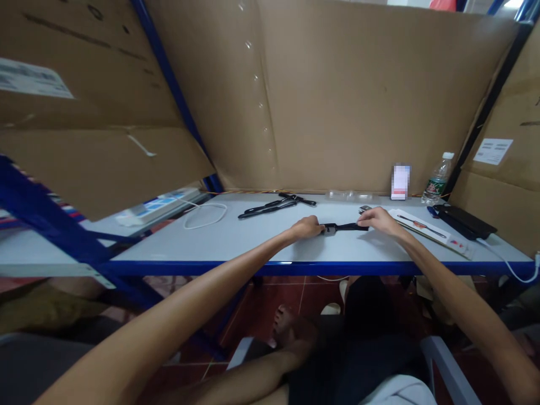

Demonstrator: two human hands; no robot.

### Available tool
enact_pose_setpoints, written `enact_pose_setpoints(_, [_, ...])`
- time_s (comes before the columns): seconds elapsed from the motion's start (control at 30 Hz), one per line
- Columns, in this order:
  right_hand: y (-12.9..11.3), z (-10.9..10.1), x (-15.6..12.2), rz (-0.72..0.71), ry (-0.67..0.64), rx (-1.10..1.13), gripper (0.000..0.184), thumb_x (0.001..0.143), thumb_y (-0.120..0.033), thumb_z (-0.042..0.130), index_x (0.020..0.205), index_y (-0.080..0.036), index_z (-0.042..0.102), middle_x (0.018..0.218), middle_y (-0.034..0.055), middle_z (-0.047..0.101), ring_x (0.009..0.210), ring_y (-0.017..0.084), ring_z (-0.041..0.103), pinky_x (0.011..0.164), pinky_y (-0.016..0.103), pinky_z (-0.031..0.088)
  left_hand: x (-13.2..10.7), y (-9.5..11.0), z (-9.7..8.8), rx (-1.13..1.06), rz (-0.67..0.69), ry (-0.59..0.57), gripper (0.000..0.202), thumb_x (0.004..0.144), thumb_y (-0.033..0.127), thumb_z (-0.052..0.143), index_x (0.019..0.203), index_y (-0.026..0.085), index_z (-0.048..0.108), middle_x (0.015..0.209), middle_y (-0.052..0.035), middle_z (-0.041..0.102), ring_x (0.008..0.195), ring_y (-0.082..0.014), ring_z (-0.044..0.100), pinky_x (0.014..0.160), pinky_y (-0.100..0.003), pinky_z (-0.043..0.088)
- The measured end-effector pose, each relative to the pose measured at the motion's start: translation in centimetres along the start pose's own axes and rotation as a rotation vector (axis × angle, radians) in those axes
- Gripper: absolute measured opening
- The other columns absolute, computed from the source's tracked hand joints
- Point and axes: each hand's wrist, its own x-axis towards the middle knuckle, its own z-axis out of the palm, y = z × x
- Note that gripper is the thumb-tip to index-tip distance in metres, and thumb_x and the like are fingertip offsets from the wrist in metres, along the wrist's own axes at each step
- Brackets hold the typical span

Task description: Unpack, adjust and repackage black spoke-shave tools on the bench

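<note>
A thin black strap (352, 226) with a silver-grey metal piece (328, 229) on it is stretched between my hands, just above the tabletop. My left hand (307, 227) is closed on the end by the metal piece. At the other end, the fingers of my right hand (378, 220) pinch the dark strap. Just behind my right fingertips lies a small metal clip (363, 209), partly hidden by the hand. Farther back on the left, several black straps (270, 207) lie in a loose pile.
The pale table (236, 239) has a blue front edge. Right of my hands are a printed card package (422, 226), a phone (400, 181), a water bottle (437, 183) and a black case (464, 222). A white cable (205, 226) loops at left; clear plastic pieces (349, 196) lie behind.
</note>
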Motion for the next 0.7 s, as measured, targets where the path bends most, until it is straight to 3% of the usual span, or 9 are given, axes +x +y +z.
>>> enact_pose_setpoints(0.1, [-2.4,2.6,2.4,0.011,-0.066,0.106,0.007,0.070,-0.019,0.075,0.076,-0.016,0.077,0.066,0.0019,0.070,0.065,0.015,0.061,0.060,0.024,0.044,0.1,-0.3,-0.4,-0.101,0.019,-0.025,0.027,0.089,0.027,0.053,0.066,0.016,0.063,0.067,-0.0050,0.063,0.066,-0.0172,0.056,0.064,-0.028,0.037])
enact_pose_setpoints(0.23, [-4.4,4.7,4.5,0.019,-0.198,0.232,0.011,0.066,-0.010,0.071,0.075,-0.015,0.075,0.058,-0.0006,0.064,0.059,0.013,0.058,0.056,0.023,0.041,-0.1,-0.8,-0.7,-0.207,0.068,-0.078,0.018,0.077,0.016,0.054,0.059,0.016,0.056,0.055,0.0007,0.049,0.060,-0.0142,0.044,0.063,-0.029,0.032])
enact_pose_setpoints(0.47, [-4.9,5.6,6.7,-0.045,-0.372,0.121,0.014,0.063,-0.009,0.069,0.071,-0.016,0.077,0.064,-0.0003,0.069,0.062,0.012,0.056,0.058,0.023,0.040,-0.4,-0.9,-0.8,-0.226,0.123,-0.088,0.011,0.067,0.010,0.051,0.063,0.016,0.059,0.057,0.0013,0.049,0.062,-0.0135,0.043,0.063,-0.028,0.030])
enact_pose_setpoints(0.7, [-4.7,6.3,7.1,-0.068,-0.389,0.154,0.018,0.067,-0.011,0.069,0.081,-0.016,0.078,0.068,0.0014,0.071,0.066,0.014,0.060,0.059,0.023,0.042,-0.1,-1.0,-0.5,-0.184,0.113,-0.055,0.009,0.066,0.010,0.054,0.065,0.015,0.061,0.059,-0.0002,0.053,0.065,-0.0149,0.047,0.063,-0.028,0.031])
